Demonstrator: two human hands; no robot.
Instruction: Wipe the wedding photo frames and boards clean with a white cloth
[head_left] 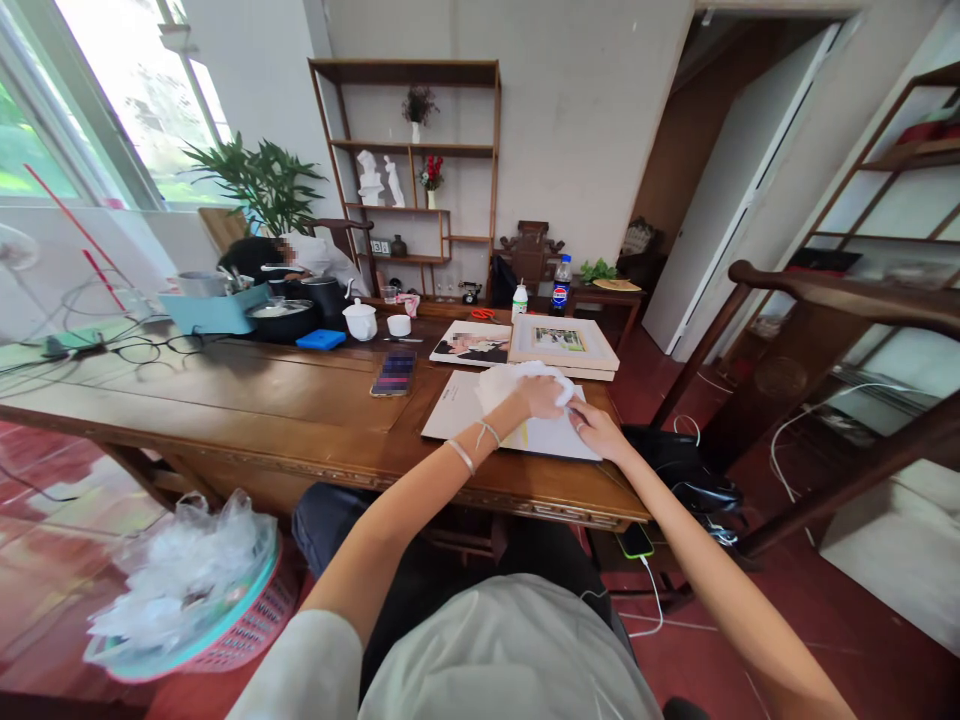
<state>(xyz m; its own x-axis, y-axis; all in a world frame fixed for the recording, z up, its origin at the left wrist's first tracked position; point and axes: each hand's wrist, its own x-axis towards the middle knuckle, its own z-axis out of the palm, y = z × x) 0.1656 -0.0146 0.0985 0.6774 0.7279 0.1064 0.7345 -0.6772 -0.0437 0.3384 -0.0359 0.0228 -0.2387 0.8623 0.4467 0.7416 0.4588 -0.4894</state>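
Note:
A large flat white book or board (451, 405) lies near the table's front edge, with small print at its left and a yellow patch partly covered by my arm. My left hand (541, 396), with bracelets at the wrist, presses on a crumpled white tissue or cloth (559, 375) on top of it, fingers closed over the bunched material. My right hand (598, 432) wears a ring and sits at the right side of the board, its fingers curled around something thin and dark that is too small to name.
Behind lie a photo album (469, 343) and a framed picture (592, 340). A phone (394, 374), a white teapot (361, 321), a cola bottle (561, 287) and a blue bin (214, 313) stand around. A basket of plastic bags (255, 620) is at left; a wooden chair (795, 370) at right.

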